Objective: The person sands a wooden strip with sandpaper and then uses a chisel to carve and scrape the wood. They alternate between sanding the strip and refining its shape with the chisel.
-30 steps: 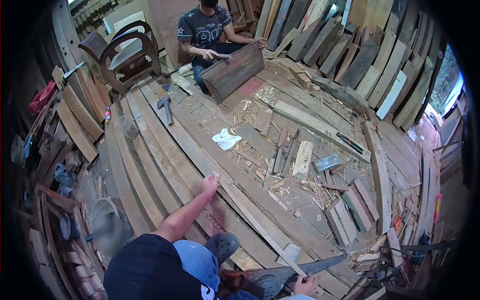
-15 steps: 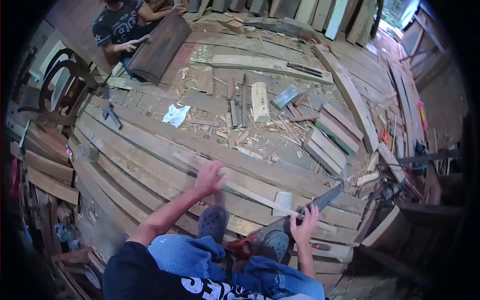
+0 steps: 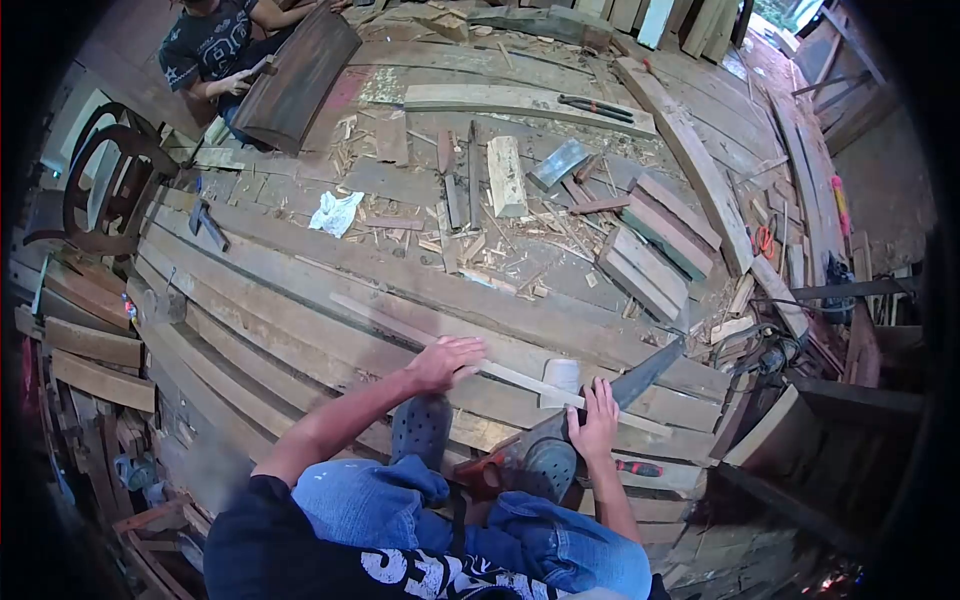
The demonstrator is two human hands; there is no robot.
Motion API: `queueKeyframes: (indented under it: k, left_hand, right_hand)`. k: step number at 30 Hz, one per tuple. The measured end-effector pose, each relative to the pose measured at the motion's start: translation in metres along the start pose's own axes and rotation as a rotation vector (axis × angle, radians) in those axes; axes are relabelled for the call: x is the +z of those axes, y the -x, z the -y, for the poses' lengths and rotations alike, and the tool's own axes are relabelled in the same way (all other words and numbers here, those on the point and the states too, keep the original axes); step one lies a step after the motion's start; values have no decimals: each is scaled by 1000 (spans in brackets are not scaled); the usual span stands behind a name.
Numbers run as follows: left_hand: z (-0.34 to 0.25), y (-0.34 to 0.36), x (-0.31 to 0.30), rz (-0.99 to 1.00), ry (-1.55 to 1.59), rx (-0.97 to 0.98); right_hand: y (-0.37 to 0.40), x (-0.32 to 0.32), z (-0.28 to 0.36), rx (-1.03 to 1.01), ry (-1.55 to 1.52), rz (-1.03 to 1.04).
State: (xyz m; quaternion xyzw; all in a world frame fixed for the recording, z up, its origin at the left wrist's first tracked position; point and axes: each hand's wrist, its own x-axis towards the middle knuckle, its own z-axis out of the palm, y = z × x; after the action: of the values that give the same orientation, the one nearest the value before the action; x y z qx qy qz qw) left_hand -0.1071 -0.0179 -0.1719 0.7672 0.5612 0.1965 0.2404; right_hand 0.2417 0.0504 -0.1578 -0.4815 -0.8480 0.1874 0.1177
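A long thin pale wooden strip lies diagonally across the boards in front of me. My left hand lies over its middle, palm down with fingers stretched out; whatever is under the palm is hidden. Farther right, my right hand rests with fingers spread over the strip near its right end. A white object like a small container sits just beyond the strip, between my hands. Below my right hand is a handsaw with a red-orange handle, my right clog over its blade. A red-and-black-handled tool lies nearby.
A hammer and a white crumpled cloth lie ahead left. Wood blocks, offcuts and shavings cover the floor, with pincers on a beam. Another person holds a dark board beside a wooden chair.
My left hand has shifted slightly right along the strip, its curled fingers now stretched flat. My right hand has moved slightly left and down in view. The whole view has tilted a little.
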Motion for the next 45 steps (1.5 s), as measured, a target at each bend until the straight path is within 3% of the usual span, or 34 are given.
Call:
queueKeyframes:
  k: [45]
  left_hand:
    - [-1, -2, 1, 4, 17, -61]
  right_hand:
    - [2, 4, -5, -12, 5, -43]
